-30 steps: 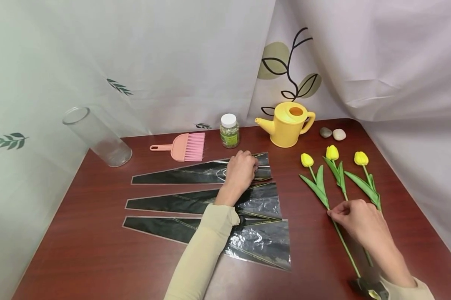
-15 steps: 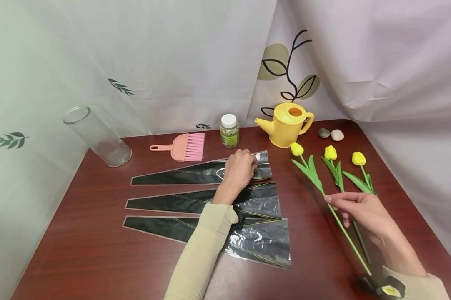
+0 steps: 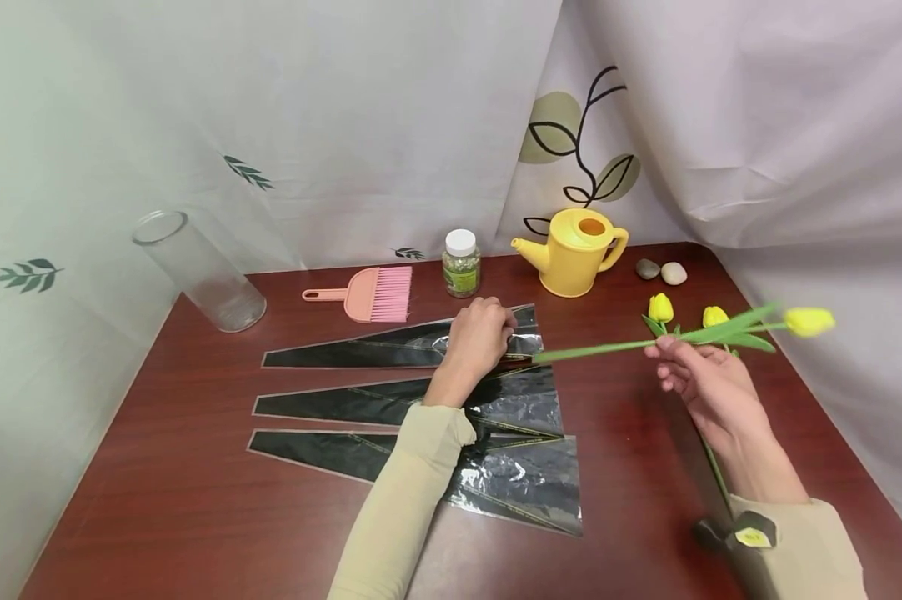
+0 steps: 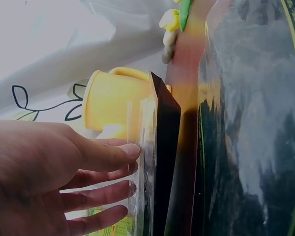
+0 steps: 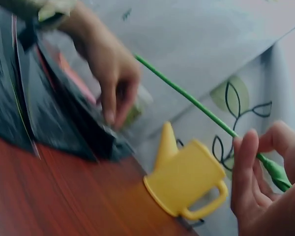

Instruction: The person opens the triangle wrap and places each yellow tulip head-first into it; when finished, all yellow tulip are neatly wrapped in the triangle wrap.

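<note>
My left hand (image 3: 478,340) pinches the clear film at the wide end of the farthest black plastic flower sleeve (image 3: 368,347). In the left wrist view, thumb and fingers are on that film, and the sleeve's black sheet (image 4: 166,128) stands apart from it. My right hand (image 3: 714,387) holds a yellow tulip by its green stem (image 3: 601,349), between thumb and fingers. The tulip lies level in the air, bloom (image 3: 809,322) to the right, stem end leftward near the sleeve's mouth. Whether the stem end touches the sleeve, I cannot tell.
Two more sleeves (image 3: 323,406) lie nearer. Two tulips (image 3: 660,308) lie on the table at right. Along the back stand a glass vase (image 3: 226,292), pink brush (image 3: 361,294), lidded jar (image 3: 462,267), yellow watering can (image 3: 577,254) and two stones (image 3: 673,273).
My right hand has lifted the tulip off the table and turned it, bloom swinging right and stem end swinging left toward the far sleeve. My left hand stays at the sleeve's wide end.
</note>
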{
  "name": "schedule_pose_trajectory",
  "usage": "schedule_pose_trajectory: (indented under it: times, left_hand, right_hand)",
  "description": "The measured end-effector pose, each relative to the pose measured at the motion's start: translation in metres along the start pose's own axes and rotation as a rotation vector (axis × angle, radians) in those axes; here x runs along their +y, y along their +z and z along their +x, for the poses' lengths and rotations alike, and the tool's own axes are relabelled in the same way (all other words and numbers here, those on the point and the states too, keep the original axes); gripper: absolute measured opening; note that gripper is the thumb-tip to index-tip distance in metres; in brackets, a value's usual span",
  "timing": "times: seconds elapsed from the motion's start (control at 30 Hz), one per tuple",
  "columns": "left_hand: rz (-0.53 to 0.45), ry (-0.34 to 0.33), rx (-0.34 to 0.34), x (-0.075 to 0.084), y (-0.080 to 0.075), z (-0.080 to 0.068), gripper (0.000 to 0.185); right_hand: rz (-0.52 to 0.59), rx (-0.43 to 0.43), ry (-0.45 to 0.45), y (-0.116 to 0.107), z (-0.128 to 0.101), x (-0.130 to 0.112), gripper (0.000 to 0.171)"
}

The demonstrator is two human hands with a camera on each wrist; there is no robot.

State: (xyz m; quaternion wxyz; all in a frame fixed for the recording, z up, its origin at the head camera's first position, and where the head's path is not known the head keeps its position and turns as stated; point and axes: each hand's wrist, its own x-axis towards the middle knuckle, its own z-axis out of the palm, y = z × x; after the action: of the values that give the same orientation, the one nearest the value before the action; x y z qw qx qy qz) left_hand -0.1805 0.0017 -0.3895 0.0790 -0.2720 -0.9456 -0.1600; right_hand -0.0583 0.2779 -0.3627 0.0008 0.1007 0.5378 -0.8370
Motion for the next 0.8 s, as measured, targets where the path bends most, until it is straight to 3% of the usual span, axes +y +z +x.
schedule_pose_trajectory:
  times: [0.17,0.3,0.43,0.63,0.8]
  left_hand:
    - [-0.020,-0.009,0.005,0.000,-0.001,0.000,0.010]
    - [-0.031,-0.016,0.017,-0.001,-0.003,0.000,0.010]
    - [-0.047,-0.014,0.033,-0.001,-0.004,0.000,0.010]
    - [-0.042,-0.008,0.042,-0.001,-0.005,0.000,0.011]
    - [-0.044,-0.009,0.034,-0.001,-0.006,0.000,0.011]
  right_hand:
    - [-0.031,0.215,-0.065,-0.006,0.019,0.002,0.007]
    - [-0.042,0.289,-0.057,-0.009,0.033,0.009,0.006]
    - [-0.082,0.301,-0.038,-0.004,0.044,0.020,0.005]
    - [-0.157,0.249,0.043,0.021,0.056,0.040,0.010]
    - [-0.236,0.212,0.101,0.049,0.064,0.060,0.032]
